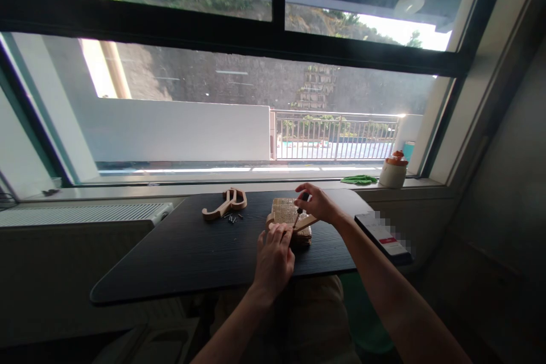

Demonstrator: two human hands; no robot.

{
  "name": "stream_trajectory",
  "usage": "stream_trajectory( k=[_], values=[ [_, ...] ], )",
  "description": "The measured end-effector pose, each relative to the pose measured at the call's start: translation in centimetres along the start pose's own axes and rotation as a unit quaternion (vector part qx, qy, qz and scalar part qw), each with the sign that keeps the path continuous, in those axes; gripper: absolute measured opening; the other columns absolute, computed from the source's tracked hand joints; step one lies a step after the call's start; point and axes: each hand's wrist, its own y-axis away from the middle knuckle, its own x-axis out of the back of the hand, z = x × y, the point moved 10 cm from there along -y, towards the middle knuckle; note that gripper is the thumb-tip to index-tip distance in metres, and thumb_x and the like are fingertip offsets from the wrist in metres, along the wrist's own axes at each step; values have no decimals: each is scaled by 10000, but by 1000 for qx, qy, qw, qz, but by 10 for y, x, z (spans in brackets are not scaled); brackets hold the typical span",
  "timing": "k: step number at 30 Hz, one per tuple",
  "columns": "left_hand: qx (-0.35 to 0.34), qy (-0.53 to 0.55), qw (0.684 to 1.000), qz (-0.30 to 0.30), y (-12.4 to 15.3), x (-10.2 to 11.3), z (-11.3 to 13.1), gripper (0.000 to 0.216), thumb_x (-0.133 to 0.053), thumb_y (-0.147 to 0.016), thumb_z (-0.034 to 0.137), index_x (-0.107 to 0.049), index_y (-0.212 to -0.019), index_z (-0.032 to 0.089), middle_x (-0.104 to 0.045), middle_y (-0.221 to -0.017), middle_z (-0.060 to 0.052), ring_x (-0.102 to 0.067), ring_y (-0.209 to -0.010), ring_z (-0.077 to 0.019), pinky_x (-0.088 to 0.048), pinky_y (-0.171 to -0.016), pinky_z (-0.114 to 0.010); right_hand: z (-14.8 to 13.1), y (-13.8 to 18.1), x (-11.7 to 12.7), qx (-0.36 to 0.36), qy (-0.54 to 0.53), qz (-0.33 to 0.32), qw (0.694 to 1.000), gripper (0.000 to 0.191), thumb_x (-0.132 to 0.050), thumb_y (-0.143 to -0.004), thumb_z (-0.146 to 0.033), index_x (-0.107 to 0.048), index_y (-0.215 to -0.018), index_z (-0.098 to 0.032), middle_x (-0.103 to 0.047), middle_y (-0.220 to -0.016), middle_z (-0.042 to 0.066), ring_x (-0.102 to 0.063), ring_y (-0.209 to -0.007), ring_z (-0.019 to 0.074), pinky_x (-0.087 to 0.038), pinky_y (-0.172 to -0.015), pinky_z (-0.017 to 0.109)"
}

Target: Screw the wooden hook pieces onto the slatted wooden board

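Note:
A screwdriver [300, 210] with a dark handle is gripped in my right hand [319, 203], its shaft slanting down to a curved wooden piece [306, 223]. My left hand [275, 253] presses that piece with its fingers together, holding it on a tan, woven-looking block [285, 209]. The screwdriver's tip sits close to my left fingertips, and whether a screw is under it is too small to tell. To the left on the table lies another curved wooden piece, hook-shaped [226, 205], with several small screws [232, 219] beside it.
The dark table [179, 256] stands against a window sill. At its right edge lies a dark-edged flat item with a white and red face [386, 237]. On the sill are a green cloth [359, 180] and a white jar with an orange lid [393, 172]. A radiator [85, 214] is at left.

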Motion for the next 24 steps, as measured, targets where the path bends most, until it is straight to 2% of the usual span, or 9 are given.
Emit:
stream_trajectory(
  k=[4, 8, 17, 24],
  values=[
    [3, 1, 1000, -3, 0, -1, -1, 482, -453, -762, 144, -446, -1233, 241, -434, -1316, -42, -295, -1265, -248, -220, -1036, -448, -3, -2, -2, 3, -36, -1, 999, 263, -502, -790, -291, -536, -1028, -185, -617, -797, 16, -569, -572, 88, -444, -560, 217],
    [-2, 3, 1000, 0, 0, 1, 0, 470, -453, -765, 146, -455, -1226, 235, -452, -1300, -44, -300, -1262, -250, -223, -1034, -446, -4, -4, -8, 0, -65, -17, 998, 321, -404, -817, -185, -519, -1116, -182, -631, -884, 42, -583, -585, 81, -460, -562, 209],
    [5, 8, 1000, 2, 0, 1, 0, 473, -445, -765, 134, -452, -1226, 239, -457, -1293, -36, -304, -1257, -246, -213, -1040, -451, -14, -4, -3, 1, 44, -8, 999, 361, -442, -822, -204, -542, -1169, -199, -660, -866, 44, -596, -696, 132, -454, -662, 240],
    [5, 12, 1000, -3, 0, 1, 0, 475, -444, -768, 134, -448, -1232, 241, -447, -1303, -39, -294, -1263, -247, -211, -1040, -452, -20, -3, 2, 15, 132, -4, 991, 362, -431, -843, -297, -539, -1178, -212, -663, -925, 57, -601, -726, 155, -429, -671, 243]
  ],
)
